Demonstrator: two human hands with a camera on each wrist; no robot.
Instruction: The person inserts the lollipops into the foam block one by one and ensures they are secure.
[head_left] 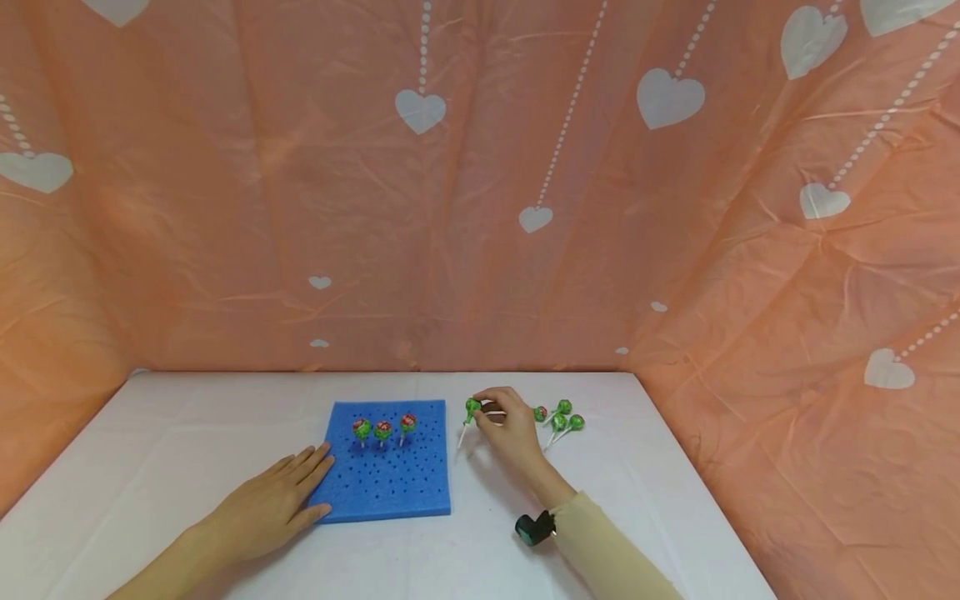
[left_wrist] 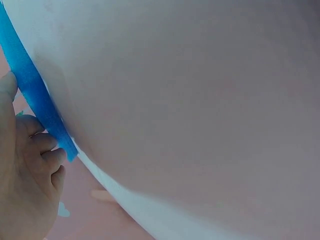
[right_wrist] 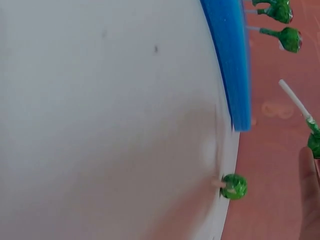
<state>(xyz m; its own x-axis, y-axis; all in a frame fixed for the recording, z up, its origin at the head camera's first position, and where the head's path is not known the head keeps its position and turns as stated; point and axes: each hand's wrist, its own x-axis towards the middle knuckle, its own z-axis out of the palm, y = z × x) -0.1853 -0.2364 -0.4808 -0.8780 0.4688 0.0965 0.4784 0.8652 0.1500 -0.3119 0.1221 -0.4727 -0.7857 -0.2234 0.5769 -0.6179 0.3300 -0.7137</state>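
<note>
Green-wrapped round lollipop on a thin white stick [head_left: 472, 406]: held just beside the right edge of the flat, square, blue foam block [head_left: 397, 496], apart from it
Pinch: the person's right hand [head_left: 513, 429] grips the wrapped ball between thumb and fingers, the ball lying at the left of the fingertips
Stick: its long axis runs down from the ball with a slight lean left, free end lowest; we judge that lean and the gap to the foam to matter most
Nearer hand: the right, while the left hand [head_left: 262, 504] rests at the foam's opposite edge, fingers straight, thumb spread toward the near corner
Standing row: we count three red-and-green wrapped lollipops [head_left: 383, 430] upright in the dark-dotted foam
Loose group: at least four lollipops with green wrappers [head_left: 558, 422] lie on the white tabletop [head_left: 405, 562], right of the right hand
Lettering: we can read no brand or label; the wrapper prints are too small
</note>
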